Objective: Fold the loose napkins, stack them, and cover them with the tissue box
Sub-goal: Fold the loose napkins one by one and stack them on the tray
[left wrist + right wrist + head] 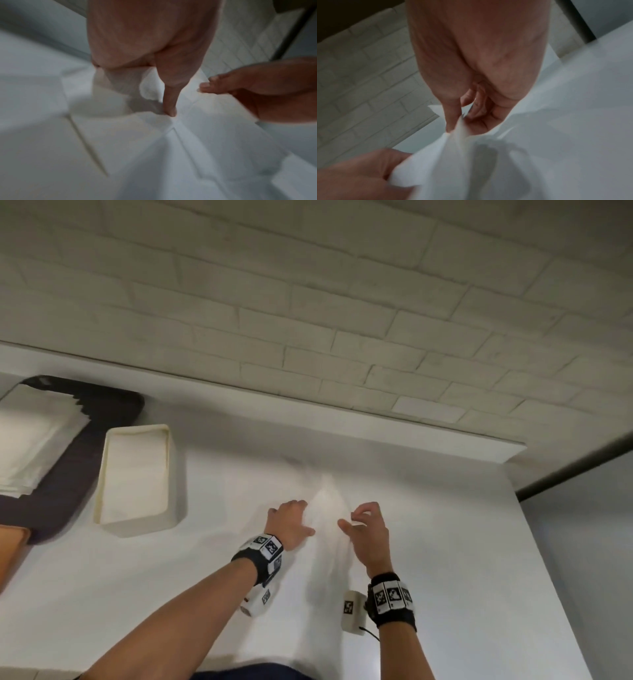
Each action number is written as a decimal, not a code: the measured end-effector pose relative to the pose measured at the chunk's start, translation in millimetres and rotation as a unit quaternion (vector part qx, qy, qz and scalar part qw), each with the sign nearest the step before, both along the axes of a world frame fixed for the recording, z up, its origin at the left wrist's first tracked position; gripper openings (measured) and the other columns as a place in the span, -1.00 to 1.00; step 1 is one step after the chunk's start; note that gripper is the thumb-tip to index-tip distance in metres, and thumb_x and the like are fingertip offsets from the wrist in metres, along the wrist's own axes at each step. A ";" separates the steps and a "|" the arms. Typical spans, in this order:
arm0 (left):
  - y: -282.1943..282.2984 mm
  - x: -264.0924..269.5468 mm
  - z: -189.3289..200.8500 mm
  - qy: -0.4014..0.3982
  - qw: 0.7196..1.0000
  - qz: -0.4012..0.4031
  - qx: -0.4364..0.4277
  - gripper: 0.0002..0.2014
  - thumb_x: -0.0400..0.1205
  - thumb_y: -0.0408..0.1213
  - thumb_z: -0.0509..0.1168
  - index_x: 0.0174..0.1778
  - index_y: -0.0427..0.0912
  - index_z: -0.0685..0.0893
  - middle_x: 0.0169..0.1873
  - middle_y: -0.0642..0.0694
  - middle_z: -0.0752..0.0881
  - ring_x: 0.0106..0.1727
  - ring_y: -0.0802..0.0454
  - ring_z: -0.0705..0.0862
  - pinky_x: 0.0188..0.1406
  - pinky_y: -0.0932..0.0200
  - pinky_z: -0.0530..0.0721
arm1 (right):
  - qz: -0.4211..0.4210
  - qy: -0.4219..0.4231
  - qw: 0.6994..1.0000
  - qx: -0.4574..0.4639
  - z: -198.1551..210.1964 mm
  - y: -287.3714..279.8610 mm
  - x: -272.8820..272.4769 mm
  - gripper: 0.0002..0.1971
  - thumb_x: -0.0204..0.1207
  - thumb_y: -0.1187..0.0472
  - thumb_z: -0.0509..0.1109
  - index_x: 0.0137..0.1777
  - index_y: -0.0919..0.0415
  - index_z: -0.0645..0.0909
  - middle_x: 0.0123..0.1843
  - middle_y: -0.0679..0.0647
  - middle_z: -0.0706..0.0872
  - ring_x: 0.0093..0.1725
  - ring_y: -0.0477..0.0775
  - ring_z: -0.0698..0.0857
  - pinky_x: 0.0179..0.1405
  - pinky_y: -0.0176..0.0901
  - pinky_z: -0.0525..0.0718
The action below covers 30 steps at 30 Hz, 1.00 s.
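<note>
A white napkin (329,510) lies on the white table (462,542), pulled up into a ridge between my two hands. My left hand (303,517) grips its left side, the thumb (170,108) pressed into the paper (205,148). On the other side, my right hand (351,518) pinches the napkin's far edge (453,155) between thumb and fingers (452,119). The white tissue box (175,481) lies open side up at the left. A stack of folded napkins (34,440) sits further left.
The napkin stack rests on a dark tray (85,467) at the table's left end. An orange object (13,542) shows at the left edge. A white brick wall (342,302) runs behind the table. The table ends at the right (534,542).
</note>
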State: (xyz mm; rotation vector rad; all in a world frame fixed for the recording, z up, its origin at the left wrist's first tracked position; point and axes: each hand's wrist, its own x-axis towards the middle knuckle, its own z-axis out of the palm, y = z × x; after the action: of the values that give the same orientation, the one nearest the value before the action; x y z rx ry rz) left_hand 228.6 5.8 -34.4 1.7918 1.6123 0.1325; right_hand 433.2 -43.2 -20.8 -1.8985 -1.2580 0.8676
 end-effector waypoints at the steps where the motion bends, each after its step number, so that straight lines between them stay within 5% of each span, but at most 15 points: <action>1: 2.9 -4.2 -1.0 -0.059 0.998 0.024 -0.010 -0.47 0.56 0.05 0.63 0.33 -0.13 0.67 0.20 -0.11 0.79 0.27 -0.22 0.73 0.37 -0.13 0.67 | -0.004 0.002 1.000 0.015 2.4 0.9 5.6 -0.65 0.53 0.18 0.74 0.03 -0.17 0.61 0.01 -0.21 0.80 -0.25 -0.18 0.82 -0.12 -0.12 0.68; 5: 1.6 -26.8 1.6 -0.178 0.979 0.102 0.006 -0.53 0.39 0.04 0.79 0.06 -0.07 0.78 -0.11 -0.02 0.85 -0.05 -0.04 0.80 -0.07 0.25 0.71 | -0.031 0.019 0.999 0.019 3.8 9.8 17.4 -0.68 0.62 0.11 0.65 0.21 -0.11 0.58 -0.12 -0.09 0.86 -0.22 -0.19 0.80 -0.06 -0.11 0.71; 8: -3.2 -45.7 4.1 -0.176 0.976 0.125 0.033 -0.73 0.53 0.07 0.68 -0.09 0.00 0.82 -0.25 0.06 0.83 -0.14 -0.02 0.78 -0.22 0.25 0.61 | -0.029 0.011 0.999 0.010 3.3 13.4 16.0 -0.71 0.67 0.15 0.62 0.23 -0.05 0.57 -0.06 -0.03 0.83 -0.08 0.10 0.81 -0.13 -0.25 0.67; 11: -1.8 -64.5 4.6 -0.135 0.982 0.130 0.029 -0.63 0.70 0.14 0.49 -0.27 -0.06 0.77 -0.39 0.03 0.79 -0.17 -0.12 0.77 -0.17 0.06 0.62 | 0.018 -0.058 0.998 0.024 7.3 19.6 14.3 -0.59 0.72 0.32 0.47 0.42 -0.12 0.55 0.12 0.02 0.82 0.04 0.18 0.79 0.01 -0.26 0.65; 14: 3.4 -76.3 7.3 -0.159 0.975 0.154 0.018 -0.64 0.69 0.15 0.51 0.03 -0.12 0.88 -0.10 -0.04 0.91 0.03 -0.11 0.85 0.10 0.02 0.75 | 0.070 -0.148 0.986 0.028 29.2 31.1 6.6 -0.33 0.76 0.43 0.33 0.61 -0.38 0.46 0.02 0.08 0.70 0.00 0.14 0.74 0.14 0.00 0.72; 16: 3.4 -78.2 12.5 -0.211 0.960 0.182 -0.003 -0.70 0.70 0.04 0.54 0.23 -0.07 0.84 0.05 -0.01 0.91 0.10 -0.06 0.87 0.25 -0.07 0.82 | 0.082 -0.172 0.979 0.074 54.3 40.0 -0.3 -0.28 0.78 0.47 0.28 0.66 -0.41 0.48 -0.02 0.07 0.61 -0.10 -0.01 0.67 0.02 -0.20 0.65; 19: -4.7 -75.7 29.2 -0.337 0.913 0.227 -0.046 -0.83 0.74 -0.20 0.52 0.24 -0.05 0.82 0.06 0.03 0.93 0.15 -0.09 0.90 0.26 -0.20 0.85 | 0.108 -0.135 0.967 0.187 98.0 47.1 -10.4 -0.36 0.74 0.55 0.29 0.51 -0.21 0.74 0.19 0.05 0.69 0.09 -0.16 0.71 0.21 -0.58 0.55; 21: -10.7 -73.5 43.5 -0.402 0.882 0.235 -0.073 -0.82 0.80 -0.20 0.45 0.28 -0.15 0.82 0.10 -0.05 0.93 0.22 -0.20 0.89 0.23 -0.14 0.85 | 0.114 -0.087 0.960 0.240 125.8 44.8 -19.1 -0.48 0.74 0.53 0.32 0.32 -0.11 0.87 0.27 -0.04 0.77 0.26 -0.23 0.73 0.37 -0.45 0.60; 25: -14.4 -72.8 65.3 -0.465 0.849 0.225 -0.113 -0.66 0.87 -0.07 0.32 0.28 -0.27 0.84 0.13 -0.21 0.92 0.18 -0.24 0.90 0.21 -0.17 0.85 | 0.112 0.020 0.951 0.286 170.8 35.9 -35.6 -0.62 0.75 0.44 0.40 0.27 -0.04 0.87 0.29 -0.21 0.85 0.39 -0.09 0.77 0.32 -0.39 0.62; 30: -8.5 -84.1 62.1 -0.423 0.879 0.219 0.004 -0.86 0.74 -0.30 0.42 0.12 -0.24 0.86 0.06 -0.25 0.92 0.22 -0.38 0.86 0.23 -0.45 0.79 | 0.107 -0.015 0.969 0.221 126.0 54.1 -30.5 -0.60 0.70 0.44 0.46 0.26 -0.10 0.87 0.31 -0.28 0.84 0.43 -0.21 0.74 0.39 -0.36 0.65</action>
State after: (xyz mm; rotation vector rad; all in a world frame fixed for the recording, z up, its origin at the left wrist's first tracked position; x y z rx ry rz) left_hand 144.5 -2.7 27.7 1.0670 1.2958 0.9864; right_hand 402.6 10.9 105.1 -1.4459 -1.5479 0.5986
